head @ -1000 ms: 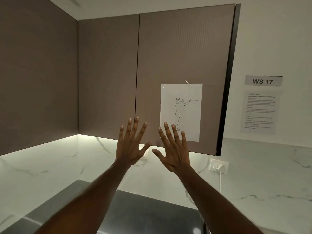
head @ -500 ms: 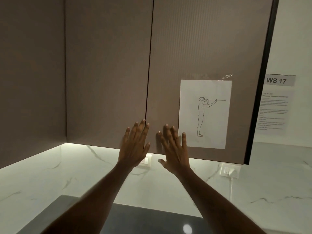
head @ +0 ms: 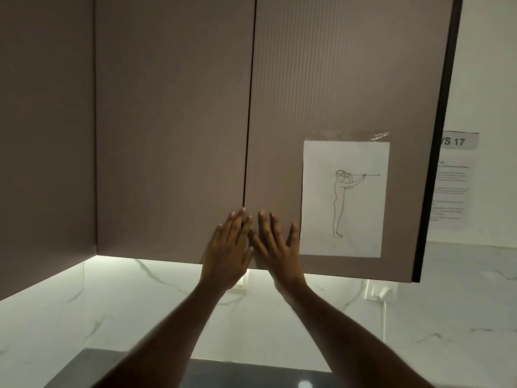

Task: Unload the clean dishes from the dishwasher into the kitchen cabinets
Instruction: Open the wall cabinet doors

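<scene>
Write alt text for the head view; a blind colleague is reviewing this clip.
Two bare hands, left hand and right hand, reach up with fingers spread at the seam between two closed brown cabinet doors. A line drawing on paper is taped to the right door.

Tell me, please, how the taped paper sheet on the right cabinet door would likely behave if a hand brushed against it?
The paper sheet is probably thin and floppy. Tape shows only along its top edge, so its bottom would likely lift or flap. It lies close beside the right hand, so a brush might crease it.

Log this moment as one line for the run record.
stage: at cabinets | left hand: open, empty, by door seam | right hand: open, empty, on right door | doors: shut | dishes: none in view
</scene>
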`<state>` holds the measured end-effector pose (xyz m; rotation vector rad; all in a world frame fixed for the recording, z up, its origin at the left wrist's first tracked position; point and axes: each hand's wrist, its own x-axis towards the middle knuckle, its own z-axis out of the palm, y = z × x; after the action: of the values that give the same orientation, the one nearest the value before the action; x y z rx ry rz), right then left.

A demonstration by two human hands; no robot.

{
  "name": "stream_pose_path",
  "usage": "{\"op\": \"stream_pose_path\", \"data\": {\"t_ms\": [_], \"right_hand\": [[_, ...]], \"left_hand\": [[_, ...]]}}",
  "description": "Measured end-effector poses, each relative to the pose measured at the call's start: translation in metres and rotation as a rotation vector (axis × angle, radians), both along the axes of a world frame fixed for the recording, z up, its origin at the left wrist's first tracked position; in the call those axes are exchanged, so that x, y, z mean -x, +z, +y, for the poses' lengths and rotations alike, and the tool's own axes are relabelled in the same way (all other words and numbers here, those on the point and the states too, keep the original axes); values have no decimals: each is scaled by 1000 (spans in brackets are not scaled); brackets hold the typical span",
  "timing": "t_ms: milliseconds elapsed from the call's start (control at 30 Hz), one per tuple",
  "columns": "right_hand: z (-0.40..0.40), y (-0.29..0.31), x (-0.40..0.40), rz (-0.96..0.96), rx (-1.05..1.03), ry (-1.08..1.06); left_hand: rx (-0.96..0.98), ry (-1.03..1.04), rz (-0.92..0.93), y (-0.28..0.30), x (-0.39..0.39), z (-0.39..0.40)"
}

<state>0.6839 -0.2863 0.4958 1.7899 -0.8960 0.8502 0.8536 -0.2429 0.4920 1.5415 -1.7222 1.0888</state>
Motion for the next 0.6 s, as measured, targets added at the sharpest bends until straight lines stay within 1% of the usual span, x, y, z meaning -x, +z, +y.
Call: {"op": "stream_pose_path", "data": {"t_ms": [100, 200, 300, 333, 400, 467, 533, 600], "right_hand": [[-2, 0, 1, -21, 34, 8], [0, -3, 2, -24, 24, 12], [17, -8, 7, 4, 40, 39], [24, -7, 9, -5, 29, 68], [36, -9, 15, -2, 38, 92], [52, -8, 23, 51, -18, 68], [70, -6, 35, 97, -180, 113], [89, 4, 45, 92, -236, 226]], "left_hand": [[-4, -22, 77, 4, 6, -1], [61, -107, 165, 15, 12, 6], [136, -219, 338, 32, 21, 14], [165, -281, 431, 39, 26, 14], [194, -498, 726, 57, 41, 20], [134, -649, 1030, 72, 57, 29], [26, -646, 1206, 77, 65, 36], [0, -628, 1333, 73, 73, 44]]}}
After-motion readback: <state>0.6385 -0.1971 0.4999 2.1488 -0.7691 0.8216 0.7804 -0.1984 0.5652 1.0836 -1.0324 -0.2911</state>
